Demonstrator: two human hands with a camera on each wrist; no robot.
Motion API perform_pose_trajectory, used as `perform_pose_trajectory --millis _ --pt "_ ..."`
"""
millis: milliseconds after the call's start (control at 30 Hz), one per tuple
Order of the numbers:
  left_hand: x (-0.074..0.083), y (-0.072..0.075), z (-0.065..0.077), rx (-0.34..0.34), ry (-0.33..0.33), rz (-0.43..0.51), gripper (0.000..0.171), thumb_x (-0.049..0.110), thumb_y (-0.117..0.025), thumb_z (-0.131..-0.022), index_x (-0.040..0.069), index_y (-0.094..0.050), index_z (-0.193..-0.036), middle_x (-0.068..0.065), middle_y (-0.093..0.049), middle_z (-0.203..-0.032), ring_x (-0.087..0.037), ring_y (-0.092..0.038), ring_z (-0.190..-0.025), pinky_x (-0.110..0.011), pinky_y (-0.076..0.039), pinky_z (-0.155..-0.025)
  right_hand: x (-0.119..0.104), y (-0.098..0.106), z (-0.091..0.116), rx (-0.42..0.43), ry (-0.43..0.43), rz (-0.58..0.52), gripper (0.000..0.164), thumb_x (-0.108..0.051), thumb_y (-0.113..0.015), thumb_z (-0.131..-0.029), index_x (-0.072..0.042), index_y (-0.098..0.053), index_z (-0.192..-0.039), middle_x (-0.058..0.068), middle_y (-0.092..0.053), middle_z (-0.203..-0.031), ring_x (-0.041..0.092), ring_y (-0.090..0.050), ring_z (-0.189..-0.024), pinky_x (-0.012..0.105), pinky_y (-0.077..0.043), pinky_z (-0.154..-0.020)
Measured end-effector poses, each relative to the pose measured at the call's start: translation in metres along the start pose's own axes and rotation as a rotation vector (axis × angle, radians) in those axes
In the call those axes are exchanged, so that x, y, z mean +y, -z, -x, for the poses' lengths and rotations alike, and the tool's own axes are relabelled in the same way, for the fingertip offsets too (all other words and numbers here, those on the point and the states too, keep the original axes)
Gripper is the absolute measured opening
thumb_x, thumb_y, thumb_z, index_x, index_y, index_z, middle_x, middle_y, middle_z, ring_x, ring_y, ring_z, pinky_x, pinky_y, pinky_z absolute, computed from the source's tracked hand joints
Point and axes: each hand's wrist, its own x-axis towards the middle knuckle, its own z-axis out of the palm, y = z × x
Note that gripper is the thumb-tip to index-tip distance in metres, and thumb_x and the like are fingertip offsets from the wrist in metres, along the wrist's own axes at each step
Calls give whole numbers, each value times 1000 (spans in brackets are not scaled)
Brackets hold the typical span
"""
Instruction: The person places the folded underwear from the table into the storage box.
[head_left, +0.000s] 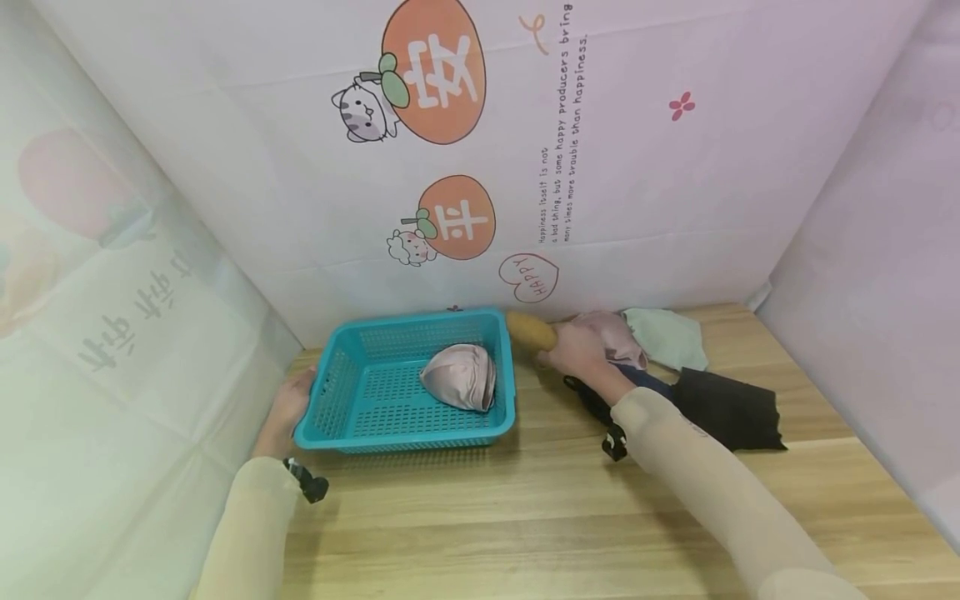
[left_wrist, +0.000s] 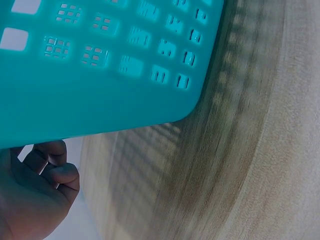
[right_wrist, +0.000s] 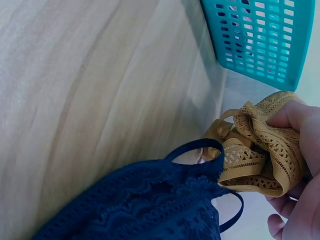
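Head view from above, forward and down; close wrist views, basket (head_left: 390,387) throughout.

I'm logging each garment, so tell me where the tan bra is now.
In the head view, the tan bra is held in the right hand, just outside the far right corner of the basket.

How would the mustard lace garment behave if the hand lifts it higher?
The mustard lace garment would probably flop, since its edges fold loosely by the right hand. It looks light, as its lace has many openings. It may keep some roundness: the head view shows a smooth oval.
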Motion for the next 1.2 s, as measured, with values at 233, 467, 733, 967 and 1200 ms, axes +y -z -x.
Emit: perform_pose_trajectory --millis 233,467,733,967,1200 --pt "1 0 1 -1 26 -5 82 67 -17 -101 10 -21 -159 -22 -29 -162 -45 -26 -150 -62 -22 -122 2 8 0 40 -4 32 34 -45 -75 -79 -15 -59 -77 1 -65 -68 21 -61 -66 44 -53 -66" --pt "1 0 2 9 3 -20 84 68 -17 -101 8 -22 -159 -24 -29 -161 -46 -27 -149 -62 -24 -121 5 13 4 50 -26 17 37 -45 -76 -78 -11 -64 -86 5 -68 -74 25 -62 -71 47 -53 -71" --pt "1 -1 4 1 -14 -25 88 70 -15 -100 5 -23 -158 -26 -32 -159 -46 -31 -147 -62 -27 -120 5 19 7 52 -43 46 38 -49 -75 -77 -13 -63 -79 4 -67 -72 26 -63 -73 50 -49 -75" --pt "1 -1 3 5 -3 -13 88 71 -16 -99 7 -23 -159 -25 -33 -159 -45 -32 -147 -61 -27 -120 1 32 10 28 -107 98 41 -57 -70 -79 -19 -56 -69 3 -64 -67 30 -61 -73 52 -50 -71" --pt "2 -1 4 2 -3 -10 83 67 -17 -102 6 -22 -159 -25 -32 -160 -46 -31 -147 -62 -27 -120 -5 48 11 -88 -238 57 52 -64 -65 -78 -13 -65 -88 15 -70 -88 44 -66 -79 66 -51 -56"
